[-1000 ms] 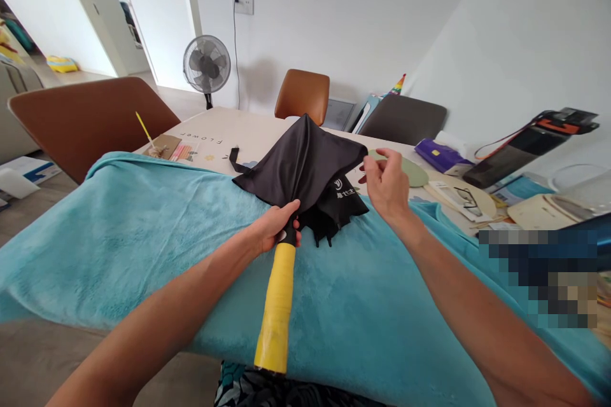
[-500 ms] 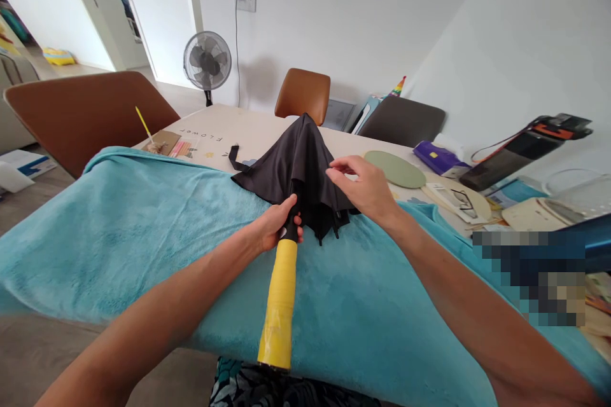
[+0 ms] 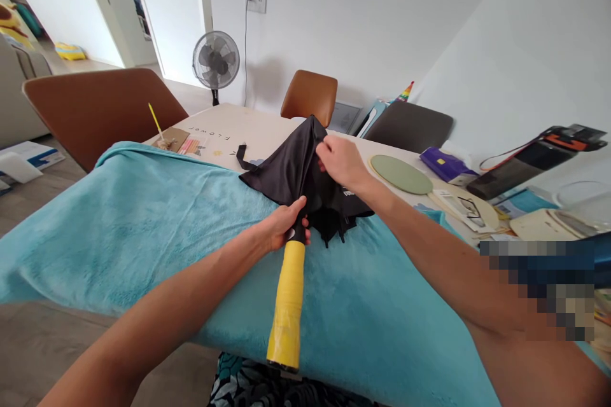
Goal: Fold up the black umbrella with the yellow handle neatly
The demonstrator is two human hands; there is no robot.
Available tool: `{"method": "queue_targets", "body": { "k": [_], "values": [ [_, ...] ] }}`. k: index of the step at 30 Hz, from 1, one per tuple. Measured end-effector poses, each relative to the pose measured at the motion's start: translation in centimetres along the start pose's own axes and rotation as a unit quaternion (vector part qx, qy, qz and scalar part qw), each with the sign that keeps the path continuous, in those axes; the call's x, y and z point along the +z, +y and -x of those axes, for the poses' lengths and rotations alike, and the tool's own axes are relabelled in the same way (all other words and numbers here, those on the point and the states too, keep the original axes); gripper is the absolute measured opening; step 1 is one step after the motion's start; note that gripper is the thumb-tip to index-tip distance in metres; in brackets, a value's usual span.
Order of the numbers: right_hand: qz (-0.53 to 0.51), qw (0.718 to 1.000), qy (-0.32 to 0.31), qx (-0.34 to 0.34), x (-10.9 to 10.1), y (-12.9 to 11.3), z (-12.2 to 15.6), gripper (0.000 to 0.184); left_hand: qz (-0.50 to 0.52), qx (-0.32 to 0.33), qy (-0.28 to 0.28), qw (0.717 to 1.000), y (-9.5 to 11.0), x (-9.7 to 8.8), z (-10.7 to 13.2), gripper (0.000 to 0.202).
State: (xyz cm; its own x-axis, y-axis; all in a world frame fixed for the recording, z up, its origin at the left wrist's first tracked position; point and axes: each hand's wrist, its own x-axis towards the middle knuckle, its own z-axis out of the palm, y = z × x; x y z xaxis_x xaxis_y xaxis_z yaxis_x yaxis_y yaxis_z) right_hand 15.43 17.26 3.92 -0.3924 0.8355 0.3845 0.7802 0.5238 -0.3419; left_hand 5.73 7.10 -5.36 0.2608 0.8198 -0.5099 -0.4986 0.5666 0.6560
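Observation:
A black umbrella (image 3: 281, 168) with a yellow-wrapped handle (image 3: 289, 299) lies pointing away from me, its canopy loosely folded and partly spread. My left hand (image 3: 286, 222) is wrapped round the black part just above the yellow grip. Higher up, my right hand (image 3: 341, 159) is closed on the canopy's right side, pinching a fold of the cloth. The umbrella's black strap (image 3: 242, 156) sticks out to the left. Several rib tips poke out at the canopy's lower edge. Beneath everything a turquoise blanket (image 3: 157, 235) covers the near part of the table.
A green oval mat (image 3: 401, 174), a purple pack (image 3: 447, 166), glasses (image 3: 468, 208) and a dark bottle (image 3: 529, 162) are on the right. A yellow pencil (image 3: 155, 119) stands at the back left. Chairs and a fan (image 3: 217, 60) are behind the table.
My right hand has moved from hovering beside the canopy with fingers apart to gripping its cloth. My left hand keeps its hold. The view has shifted slightly.

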Motion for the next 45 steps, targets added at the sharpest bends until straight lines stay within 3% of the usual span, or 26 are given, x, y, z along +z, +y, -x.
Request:
{"method": "queue_targets", "body": {
  "k": [3,6,12,16,19,27,31,36,38,42,45],
  "values": [
    [-0.208,0.971,0.114,-0.011,0.5,-1.0,-2.7,0.027,-0.002,0.005,-0.008,1.000,0.0,-0.1,0.0,0.037],
    [-0.307,0.933,0.184,-0.035,2.7,-1.9,-4.4,0.030,0.011,0.011,-0.020,1.000,0.2,0.1,0.3,0.041],
    [-0.352,0.927,0.123,-0.046,7.9,-4.2,-4.5,0.031,0.026,0.021,-0.006,0.999,0.4,0.6,0.7,0.039],
    [-0.408,0.908,0.089,-0.011,10.1,-5.0,-3.7,0.031,0.047,0.026,-0.008,0.998,0.2,0.5,0.3,0.036],
    [-0.462,0.884,0.064,0.015,10.6,-4.8,-3.4,0.028,0.062,0.032,-0.013,0.998,0.1,0.5,0.2,0.039],
    [-0.550,0.826,0.085,0.090,9.9,-3.5,-4.1,0.021,0.107,0.034,-0.073,0.991,0.3,0.8,0.5,0.047],
    [-0.543,0.828,0.073,0.118,9.9,-3.0,-4.2,0.019,0.086,0.037,-0.091,0.991,0.0,0.8,0.5,0.048],
    [-0.505,0.855,-0.005,0.119,10.1,-3.0,-3.6,0.019,0.006,0.052,-0.084,0.995,-0.5,0.2,0.3,0.014],
    [-0.461,0.881,-0.071,0.080,10.2,-3.5,-3.1,0.020,0.005,0.042,-0.079,0.996,-0.5,0.1,0.2,0.010],
    [-0.311,0.923,-0.211,-0.074,10.5,-4.9,-1.6,0.019,0.029,0.020,-0.048,0.998,-0.3,0.3,0.5,0.010],
    [-0.245,0.930,-0.237,-0.136,10.2,-5.6,-0.9,0.013,0.033,0.009,-0.019,0.999,-0.1,0.6,0.6,0.011]
  ]
}}
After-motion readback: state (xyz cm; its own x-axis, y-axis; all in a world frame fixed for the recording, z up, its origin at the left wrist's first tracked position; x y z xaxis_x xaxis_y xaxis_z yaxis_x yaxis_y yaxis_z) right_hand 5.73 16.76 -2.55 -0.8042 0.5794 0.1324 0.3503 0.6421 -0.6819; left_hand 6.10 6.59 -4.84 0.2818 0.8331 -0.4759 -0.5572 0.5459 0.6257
